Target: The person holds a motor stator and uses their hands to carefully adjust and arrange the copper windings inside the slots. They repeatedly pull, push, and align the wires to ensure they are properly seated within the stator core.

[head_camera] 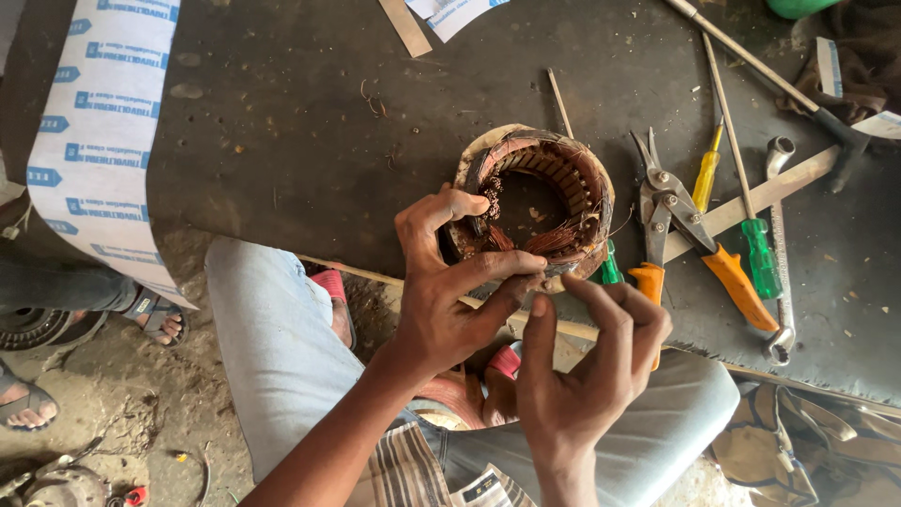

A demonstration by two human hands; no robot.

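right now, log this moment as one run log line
left hand grips round copper-wound motor stator at near rim | right hand pinches at same rim | orange-handled snips on dark board, untouched

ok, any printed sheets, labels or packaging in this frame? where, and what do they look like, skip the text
Insulation paper sheet: left edge, draped off the dark board; long white strip with rows of blue print.
Paper slip: top centre on the board; small white piece with blue print.
Small label: top right by the dark cloth; narrow white strip, bluish edge.
Printed tag: bottom centre, on the striped cloth; small, dark with pale marks.
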